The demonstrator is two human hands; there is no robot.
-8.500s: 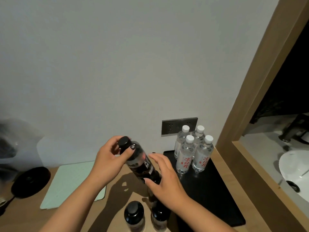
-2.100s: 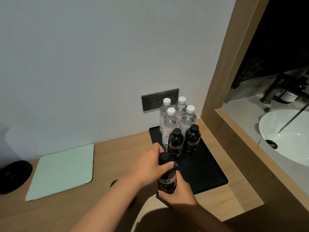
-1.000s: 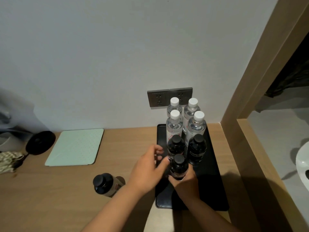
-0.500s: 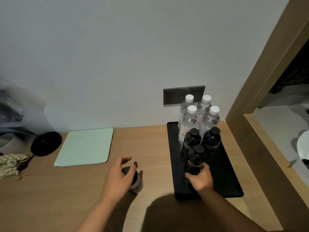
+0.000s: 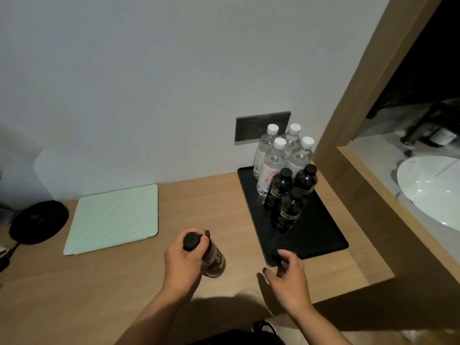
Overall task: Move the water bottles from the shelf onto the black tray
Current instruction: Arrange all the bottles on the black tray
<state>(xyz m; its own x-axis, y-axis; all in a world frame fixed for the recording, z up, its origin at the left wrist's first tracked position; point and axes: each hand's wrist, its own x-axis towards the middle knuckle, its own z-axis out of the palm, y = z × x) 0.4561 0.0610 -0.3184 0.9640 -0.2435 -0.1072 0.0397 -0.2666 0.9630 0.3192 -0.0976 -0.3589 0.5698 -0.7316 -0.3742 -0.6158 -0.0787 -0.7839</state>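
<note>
Black-capped dark bottle (image 5: 211, 257) is gripped near its neck by the left hand (image 5: 183, 263), fingers wrapped round it, standing on the wooden desk (image 5: 224, 220) left of the black tray (image 5: 321, 235). Right hand (image 5: 290, 275) is held loosely curled at the tray's near corner (contact cannot be told). Three dark bottles (image 5: 286, 212) and four clear white-capped bottles (image 5: 273, 160) are seen upright on the tray.

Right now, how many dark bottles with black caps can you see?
4. Three stand on the black tray: one at the back left, one at the back right, one in front. The fourth is on the wooden shelf, in the left hand's grip.
</note>
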